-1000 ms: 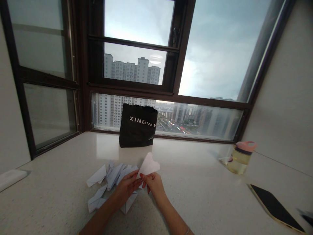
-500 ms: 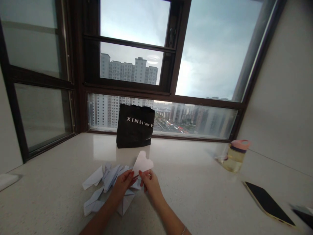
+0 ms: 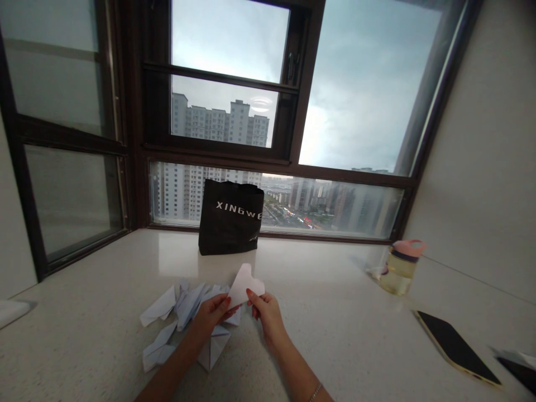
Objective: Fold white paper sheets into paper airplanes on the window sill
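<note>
Between my hands is a pale pink folded paper heart [image 3: 242,286], its two lobes pointing up and to the right. My left hand [image 3: 214,310] pinches its lower left edge between thumb and fingers. On its right side, my right hand [image 3: 264,310] grips the paper with the thumb laid on the front face; the other fingers are partly hidden behind. Beneath and left of my left hand lies a loose heap of folded white papers [image 3: 190,306], partly covered by my left forearm.
A black bag [image 3: 230,223] stands upright by the window. To the right are a bottle with a pink lid [image 3: 400,269] and a dark-screened phone [image 3: 456,346]. A dark object [image 3: 519,373] sits at the right edge, a white object [image 3: 14,312] at the left.
My right hand has shifted slightly right and its thumb now lies higher on the heart's right side. My left hand stays at the lower left edge.
</note>
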A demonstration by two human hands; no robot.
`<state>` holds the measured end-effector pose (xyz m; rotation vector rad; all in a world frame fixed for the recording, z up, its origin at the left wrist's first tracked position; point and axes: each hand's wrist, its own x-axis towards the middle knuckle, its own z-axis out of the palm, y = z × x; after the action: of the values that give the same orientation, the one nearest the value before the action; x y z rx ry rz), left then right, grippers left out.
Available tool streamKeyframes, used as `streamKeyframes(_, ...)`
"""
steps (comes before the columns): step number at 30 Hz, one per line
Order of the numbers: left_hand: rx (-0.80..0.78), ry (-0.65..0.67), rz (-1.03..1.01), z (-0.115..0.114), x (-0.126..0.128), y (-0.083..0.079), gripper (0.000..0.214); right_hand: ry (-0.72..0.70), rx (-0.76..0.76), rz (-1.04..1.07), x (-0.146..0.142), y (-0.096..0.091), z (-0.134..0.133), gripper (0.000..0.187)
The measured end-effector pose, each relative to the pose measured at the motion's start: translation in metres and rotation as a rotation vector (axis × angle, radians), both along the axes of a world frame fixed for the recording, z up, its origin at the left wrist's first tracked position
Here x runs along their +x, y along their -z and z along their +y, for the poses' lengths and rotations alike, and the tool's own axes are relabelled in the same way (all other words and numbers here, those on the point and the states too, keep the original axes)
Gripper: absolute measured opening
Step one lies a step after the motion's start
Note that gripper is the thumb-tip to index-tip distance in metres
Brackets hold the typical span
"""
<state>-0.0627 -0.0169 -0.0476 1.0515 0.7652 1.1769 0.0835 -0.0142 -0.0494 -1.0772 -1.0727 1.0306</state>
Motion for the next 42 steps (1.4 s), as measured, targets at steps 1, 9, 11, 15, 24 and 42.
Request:
streamKeyframes(1, 0.012, -0.005, -0.009, -0.001, 0.001, 0.0, 0.055, -0.011, -0.001, -0.001, -0.001, -0.001, -0.001, 0.042)
streamKeyframes(9, 0.227, -0.005, 0.184, -0.01, -0.001, -0.004, 0.058, -0.105, -0.055, -0.022, -0.002, 0.0, 0.0, 0.042)
streamKeyframes(11, 0.234, 0.026, 0.217, -0.012, -0.003, -0.006, 0.044, -0.123, -0.067, -0.016, -0.001, 0.0, 0.0, 0.041)
streamKeyframes(15, 0.236, 0.103, 0.233, -0.016, -0.003, -0.01, 0.029, -0.191, -0.065, -0.014, 0.002, -0.003, 0.0, 0.039)
streamKeyframes(24, 0.199, 0.245, 0.267, -0.017, -0.001, -0.01, 0.032, -0.35, -0.073, 0.003, 0.012, -0.001, 0.002, 0.033)
streamKeyframes(42, 0.237, 0.257, 0.294, -0.016, 0.0, -0.007, 0.036, -0.44, -0.126, 0.23, 0.013, 0.006, 0.004, 0.028)
